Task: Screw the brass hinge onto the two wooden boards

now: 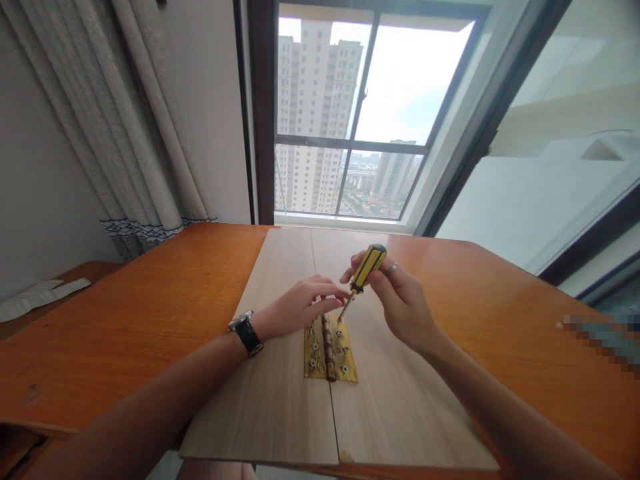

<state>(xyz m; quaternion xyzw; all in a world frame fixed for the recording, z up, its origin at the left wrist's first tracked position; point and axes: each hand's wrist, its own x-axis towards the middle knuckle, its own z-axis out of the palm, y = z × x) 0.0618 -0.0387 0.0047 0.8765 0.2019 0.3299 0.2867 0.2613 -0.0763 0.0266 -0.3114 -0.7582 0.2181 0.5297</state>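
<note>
A yellow and black screwdriver point(369, 267) is held by its handle in my right hand point(404, 300), which wears a ring. Its shaft slants down to the left, and the tip meets a screw at the upper right of a worn brass hinge point(329, 357). The hinge lies across the seam between two wood-grain boards point(280, 420), with several cross-head screws in its leaves. My left hand point(320, 298), with a watch on the wrist, reaches over the hinge's upper end. Its fingers are stretched out and apart, the fingertips close to the screwdriver shaft; contact is unclear.
The boards rest on an orange-brown wooden table point(210, 267), overhanging its near edge. A window point(350, 120) stands behind the table, with a curtain point(125, 120) at the left. A pixelated patch point(605, 340) covers something at the table's right side.
</note>
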